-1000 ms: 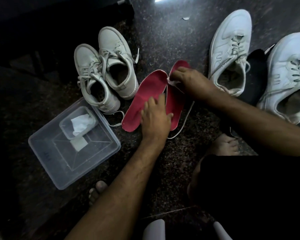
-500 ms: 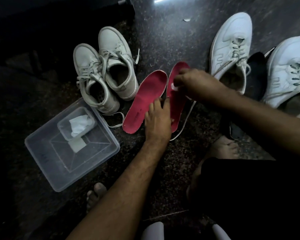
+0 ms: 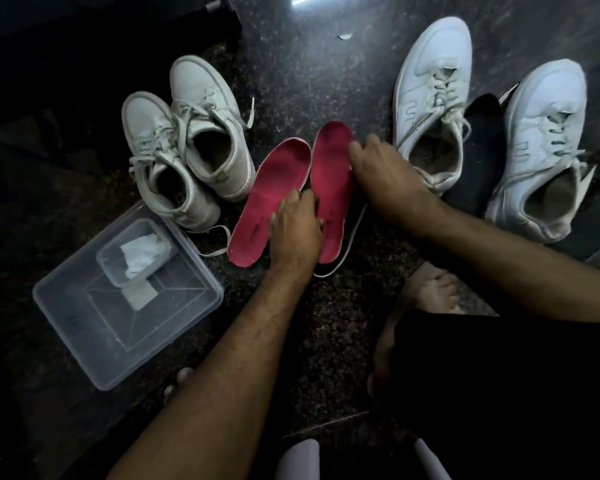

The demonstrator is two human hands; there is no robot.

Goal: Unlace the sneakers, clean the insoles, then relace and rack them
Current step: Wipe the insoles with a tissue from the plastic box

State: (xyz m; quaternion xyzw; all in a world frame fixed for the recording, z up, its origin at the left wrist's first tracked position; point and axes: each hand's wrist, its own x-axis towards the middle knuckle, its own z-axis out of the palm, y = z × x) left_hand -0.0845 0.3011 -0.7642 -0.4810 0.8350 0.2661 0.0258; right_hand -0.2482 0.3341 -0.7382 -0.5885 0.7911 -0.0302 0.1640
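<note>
Insoles (image 3: 331, 188) side by side, long axes pointing away; left hand (image 3: 297, 230) pressing flat between heels, right hand (image 3: 383, 169) curled at right edge, contents not visible.

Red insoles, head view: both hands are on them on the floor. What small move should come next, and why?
Probably draw the right hand back along the right red insole, wiping toward the heel. It sits at that insole's outer edge near the toe, while the left hand rests across both insoles, the left red insole included, pinning them. Whether the right hand holds a wipe cannot be seen.
</note>
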